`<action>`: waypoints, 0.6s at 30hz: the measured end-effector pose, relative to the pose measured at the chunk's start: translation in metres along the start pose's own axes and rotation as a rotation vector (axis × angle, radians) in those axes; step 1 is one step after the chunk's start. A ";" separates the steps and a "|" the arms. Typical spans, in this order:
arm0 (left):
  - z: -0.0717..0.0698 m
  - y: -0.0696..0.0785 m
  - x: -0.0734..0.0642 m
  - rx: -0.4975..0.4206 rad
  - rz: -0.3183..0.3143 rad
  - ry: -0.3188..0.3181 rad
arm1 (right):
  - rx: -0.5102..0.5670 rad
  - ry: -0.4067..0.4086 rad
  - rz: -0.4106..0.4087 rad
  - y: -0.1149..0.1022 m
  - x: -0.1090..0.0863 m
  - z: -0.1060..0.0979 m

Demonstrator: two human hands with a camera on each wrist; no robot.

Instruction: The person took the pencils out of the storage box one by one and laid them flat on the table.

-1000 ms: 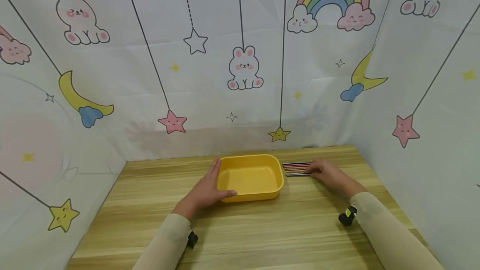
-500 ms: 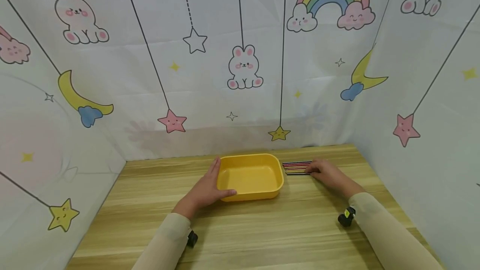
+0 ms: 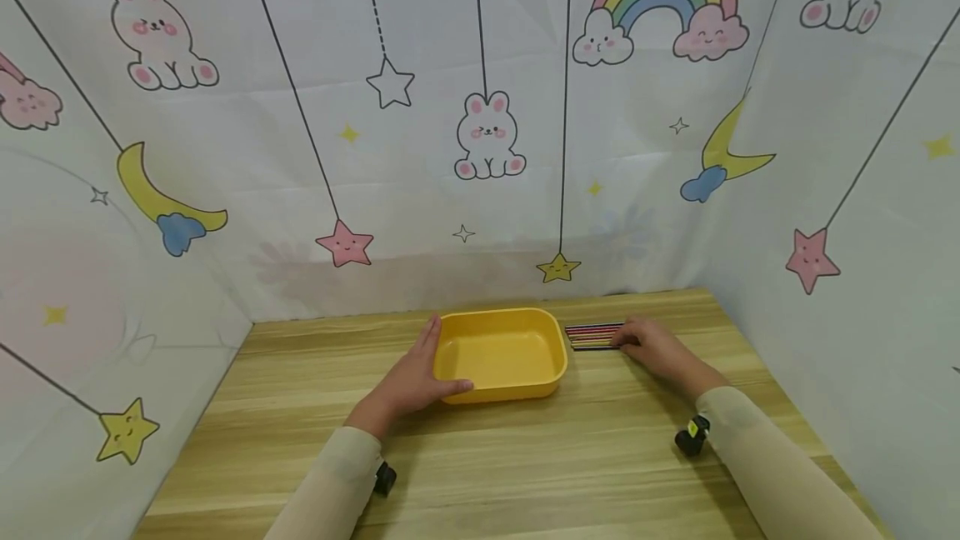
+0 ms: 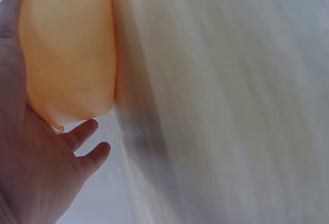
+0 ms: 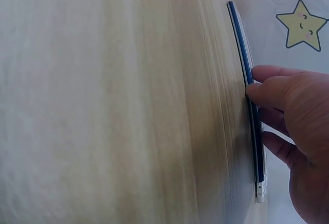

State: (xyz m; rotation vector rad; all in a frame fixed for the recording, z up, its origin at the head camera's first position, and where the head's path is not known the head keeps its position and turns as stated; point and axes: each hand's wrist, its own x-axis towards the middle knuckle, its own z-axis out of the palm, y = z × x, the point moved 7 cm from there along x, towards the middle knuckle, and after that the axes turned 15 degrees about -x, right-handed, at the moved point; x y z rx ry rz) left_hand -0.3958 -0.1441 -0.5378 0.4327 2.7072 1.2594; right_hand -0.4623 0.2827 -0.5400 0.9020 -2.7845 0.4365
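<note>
A shallow yellow plastic box (image 3: 498,357) sits on the table. My left hand (image 3: 411,382) grips its left end, thumb along the near rim and fingers at the far left corner. In the left wrist view the same hand spans the end of the box (image 4: 72,54). To the right of the box, several thin pencils (image 3: 591,337) lie side by side in a row. My right hand (image 3: 658,348) is at their right end. In the right wrist view, its thumb and forefinger pinch the nearest, a dark blue pencil (image 5: 241,44) with a white eraser end; the other pencils are mostly hidden behind it.
The wood-grain table (image 3: 480,465) is bounded at the back and both sides by white cloth (image 3: 420,182) printed with rabbits, stars and a rainbow. The pencils' left ends lie close to the box's right wall.
The nearest dark pencil sits slightly closer to the row than a second ago, with the right hand barely shifted. The left hand and the box have not moved.
</note>
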 end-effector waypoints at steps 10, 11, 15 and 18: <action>-0.001 0.008 0.003 0.019 -0.024 0.001 | 0.041 0.018 0.051 0.002 -0.007 -0.003; -0.002 0.009 0.004 0.025 -0.024 -0.001 | 0.054 0.019 0.059 0.002 -0.007 -0.003; -0.005 0.015 0.004 0.032 -0.006 -0.020 | 0.100 0.026 0.100 0.001 -0.008 -0.003; -0.011 0.021 0.004 0.000 0.021 -0.019 | 0.119 0.031 0.129 -0.002 -0.008 -0.004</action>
